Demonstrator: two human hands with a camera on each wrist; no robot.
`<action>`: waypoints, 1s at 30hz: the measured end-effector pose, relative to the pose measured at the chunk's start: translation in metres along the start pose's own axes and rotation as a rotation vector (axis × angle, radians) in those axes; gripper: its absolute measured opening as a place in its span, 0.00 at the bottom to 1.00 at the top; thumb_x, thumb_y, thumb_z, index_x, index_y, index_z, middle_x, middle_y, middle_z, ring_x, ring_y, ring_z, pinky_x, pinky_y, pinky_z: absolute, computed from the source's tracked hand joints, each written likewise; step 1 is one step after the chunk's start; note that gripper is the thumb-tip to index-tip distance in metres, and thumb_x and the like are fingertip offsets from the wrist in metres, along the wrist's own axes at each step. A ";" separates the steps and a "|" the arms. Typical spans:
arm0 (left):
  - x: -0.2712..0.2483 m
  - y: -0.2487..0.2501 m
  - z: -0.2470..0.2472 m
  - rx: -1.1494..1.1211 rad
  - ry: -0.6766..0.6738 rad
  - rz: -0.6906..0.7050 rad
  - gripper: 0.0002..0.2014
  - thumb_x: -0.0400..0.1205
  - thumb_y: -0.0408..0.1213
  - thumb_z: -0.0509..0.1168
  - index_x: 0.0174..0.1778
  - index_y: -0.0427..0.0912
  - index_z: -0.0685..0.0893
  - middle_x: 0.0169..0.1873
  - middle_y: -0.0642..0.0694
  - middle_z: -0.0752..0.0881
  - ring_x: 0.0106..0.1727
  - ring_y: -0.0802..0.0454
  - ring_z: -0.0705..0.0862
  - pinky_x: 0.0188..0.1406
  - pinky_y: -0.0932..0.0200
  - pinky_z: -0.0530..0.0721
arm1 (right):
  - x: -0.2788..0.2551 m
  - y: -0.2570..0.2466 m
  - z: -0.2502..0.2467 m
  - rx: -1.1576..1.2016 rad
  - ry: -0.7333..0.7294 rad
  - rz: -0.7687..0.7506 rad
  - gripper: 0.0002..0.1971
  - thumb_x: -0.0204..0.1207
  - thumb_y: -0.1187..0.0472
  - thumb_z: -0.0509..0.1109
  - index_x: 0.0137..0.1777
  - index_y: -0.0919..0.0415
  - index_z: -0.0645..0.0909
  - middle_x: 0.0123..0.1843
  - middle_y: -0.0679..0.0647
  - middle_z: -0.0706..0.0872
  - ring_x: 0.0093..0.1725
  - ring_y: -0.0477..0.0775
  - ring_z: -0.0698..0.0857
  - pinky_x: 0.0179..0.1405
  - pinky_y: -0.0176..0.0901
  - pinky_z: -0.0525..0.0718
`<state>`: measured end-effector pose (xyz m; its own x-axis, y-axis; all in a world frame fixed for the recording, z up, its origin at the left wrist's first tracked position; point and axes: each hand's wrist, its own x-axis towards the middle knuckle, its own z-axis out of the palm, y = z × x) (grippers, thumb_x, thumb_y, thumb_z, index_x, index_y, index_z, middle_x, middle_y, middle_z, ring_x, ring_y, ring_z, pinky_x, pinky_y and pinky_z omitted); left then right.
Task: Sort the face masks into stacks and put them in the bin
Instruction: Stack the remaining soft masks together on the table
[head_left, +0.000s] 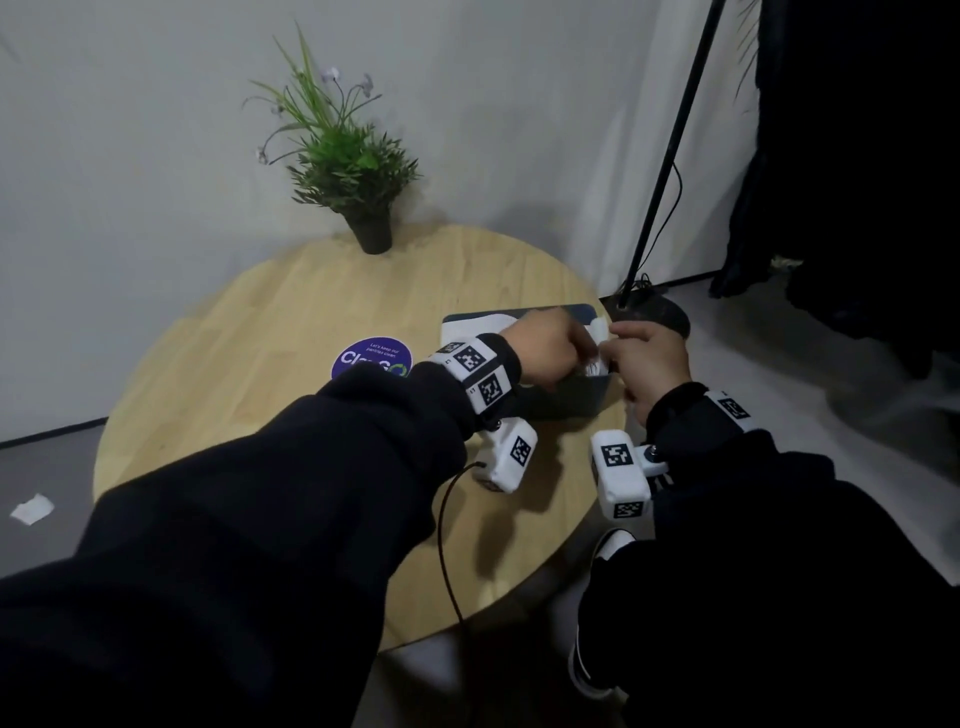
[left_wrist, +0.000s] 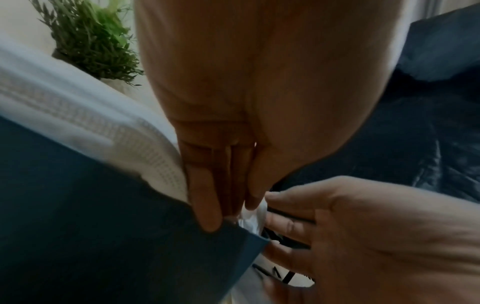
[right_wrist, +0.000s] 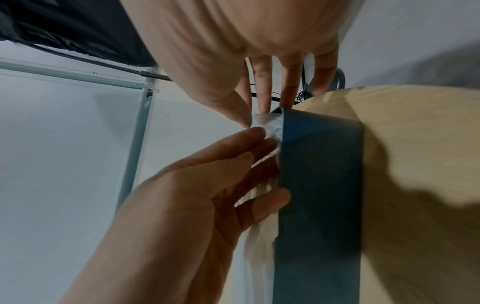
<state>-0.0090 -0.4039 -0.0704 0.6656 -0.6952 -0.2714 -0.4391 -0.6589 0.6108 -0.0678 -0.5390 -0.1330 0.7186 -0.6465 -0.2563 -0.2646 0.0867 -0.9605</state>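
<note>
A dark blue bin (head_left: 566, 404) stands at the right edge of the round wooden table (head_left: 291, 332), with white face masks (head_left: 597, 332) in it. Both hands meet at the bin's right end. My left hand (head_left: 589, 353) reaches in from the left and holds the end of the mask stack (left_wrist: 116, 127) between its nearly straight fingers (left_wrist: 205, 214) and thumb. My right hand (head_left: 618, 356) comes from the right; in the right wrist view its thumb and forefinger pinch the top corner of the masks (right_wrist: 267, 125) beside the bin wall (right_wrist: 319, 185). How deep the stack goes is hidden.
A potted plant (head_left: 358, 171) stands at the table's far edge, and a purple round sticker (head_left: 371, 358) lies left of the bin. A black stand pole (head_left: 670, 156) rises just beyond the table's right side. A white scrap (head_left: 32, 509) lies on the floor at left.
</note>
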 end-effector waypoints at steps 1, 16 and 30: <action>-0.001 0.000 0.000 0.025 0.021 0.024 0.20 0.86 0.26 0.60 0.66 0.46 0.92 0.58 0.45 0.92 0.51 0.46 0.92 0.45 0.55 0.93 | 0.000 0.001 0.000 -0.004 -0.009 0.010 0.20 0.77 0.69 0.75 0.69 0.57 0.86 0.61 0.59 0.90 0.59 0.59 0.87 0.42 0.43 0.79; -0.094 -0.169 -0.029 -0.907 0.538 -0.452 0.07 0.91 0.35 0.64 0.48 0.47 0.82 0.48 0.46 0.86 0.48 0.50 0.85 0.64 0.46 0.85 | -0.031 -0.006 0.082 0.278 -0.358 0.173 0.16 0.88 0.47 0.67 0.53 0.57 0.91 0.50 0.52 0.97 0.56 0.55 0.93 0.70 0.54 0.86; -0.133 -0.247 -0.088 -0.957 0.612 -0.522 0.10 0.91 0.38 0.62 0.62 0.38 0.83 0.58 0.40 0.84 0.54 0.44 0.82 0.48 0.50 0.83 | -0.042 -0.011 0.181 0.212 -0.573 0.127 0.18 0.88 0.44 0.68 0.64 0.55 0.90 0.59 0.47 0.95 0.64 0.50 0.91 0.72 0.49 0.84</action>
<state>0.0642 -0.1235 -0.1201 0.9118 0.0025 -0.4107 0.4055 -0.1644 0.8992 0.0211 -0.3758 -0.1318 0.9363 -0.1167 -0.3312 -0.2797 0.3224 -0.9043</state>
